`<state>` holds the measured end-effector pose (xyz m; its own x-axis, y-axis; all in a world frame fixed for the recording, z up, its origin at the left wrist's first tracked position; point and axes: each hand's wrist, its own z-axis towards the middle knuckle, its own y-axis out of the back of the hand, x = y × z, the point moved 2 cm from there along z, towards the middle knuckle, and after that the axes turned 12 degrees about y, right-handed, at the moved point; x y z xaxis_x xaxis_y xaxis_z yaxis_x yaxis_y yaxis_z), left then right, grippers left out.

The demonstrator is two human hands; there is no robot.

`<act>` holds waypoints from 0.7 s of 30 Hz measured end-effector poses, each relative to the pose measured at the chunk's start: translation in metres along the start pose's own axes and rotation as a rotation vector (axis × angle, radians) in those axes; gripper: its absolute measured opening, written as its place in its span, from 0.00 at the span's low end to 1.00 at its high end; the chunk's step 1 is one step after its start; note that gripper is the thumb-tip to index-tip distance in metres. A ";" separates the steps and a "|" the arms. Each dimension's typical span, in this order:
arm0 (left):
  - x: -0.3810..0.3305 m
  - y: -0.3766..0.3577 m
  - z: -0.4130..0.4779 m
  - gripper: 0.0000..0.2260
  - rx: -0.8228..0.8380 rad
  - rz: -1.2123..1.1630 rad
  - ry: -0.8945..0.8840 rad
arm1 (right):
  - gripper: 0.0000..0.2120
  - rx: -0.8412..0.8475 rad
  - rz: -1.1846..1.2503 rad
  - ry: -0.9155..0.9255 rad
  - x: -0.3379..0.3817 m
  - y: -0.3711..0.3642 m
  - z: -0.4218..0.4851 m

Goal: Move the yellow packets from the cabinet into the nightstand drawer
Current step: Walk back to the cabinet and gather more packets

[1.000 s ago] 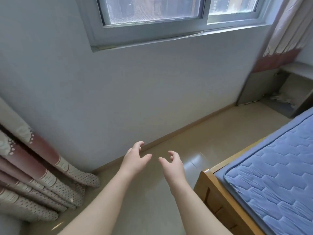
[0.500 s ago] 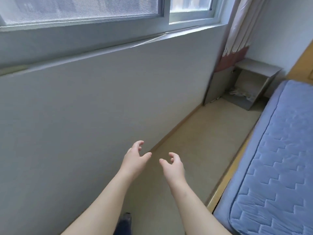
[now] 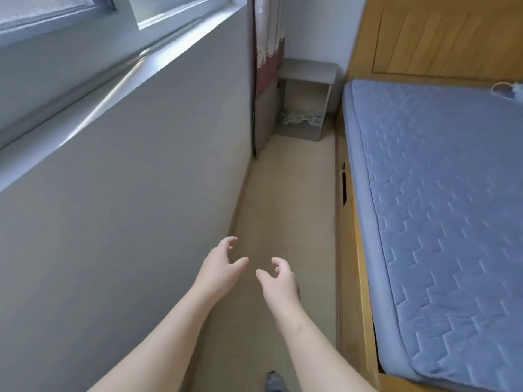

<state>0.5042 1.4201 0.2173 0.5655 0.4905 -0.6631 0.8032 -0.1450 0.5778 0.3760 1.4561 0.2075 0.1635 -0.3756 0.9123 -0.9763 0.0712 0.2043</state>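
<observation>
No yellow packets show for sure. The nightstand [image 3: 308, 73] stands at the far end of the aisle, in the corner between the curtain [image 3: 268, 52] and the bed [image 3: 348, 250]. Its open compartment holds pale scraps [image 3: 300, 119], too small to tell whether they are packets. No drawer shows and no cabinet is in frame.

The left hand [image 3: 219, 267] and right hand [image 3: 278, 281] are out in front, near, side by side but apart. Fingers are loosely curled on both, and both are empty.

Judgement: nothing is being carried, so a pickup at the cabinet and a drop into the drawer are both left to do. How many packets are already moved, I cannot tell.

The wall [image 3: 127, 222] runs along the left, with a window [image 3: 56, 12] far left above it. A floor strip [image 3: 283, 199] leads to the nightstand. A blue mattress [image 3: 438, 207] fills the right, with the headboard [image 3: 438, 35] far right. A shoe tip [image 3: 274, 381] shows at the near edge.
</observation>
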 end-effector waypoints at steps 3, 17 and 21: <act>-0.028 0.000 0.044 0.23 0.058 0.060 -0.052 | 0.23 -0.058 0.022 -0.022 0.010 0.000 0.042; -0.230 0.015 0.294 0.22 0.038 -0.037 -0.116 | 0.23 -0.138 0.058 0.084 0.150 0.044 0.340; -0.277 0.007 0.366 0.22 0.071 -0.029 -0.116 | 0.24 -0.166 0.064 0.068 0.170 0.057 0.414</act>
<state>0.4218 0.9690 0.2314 0.5561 0.3930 -0.7324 0.8287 -0.1946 0.5248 0.2895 1.0142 0.2275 0.1170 -0.3023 0.9460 -0.9491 0.2465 0.1961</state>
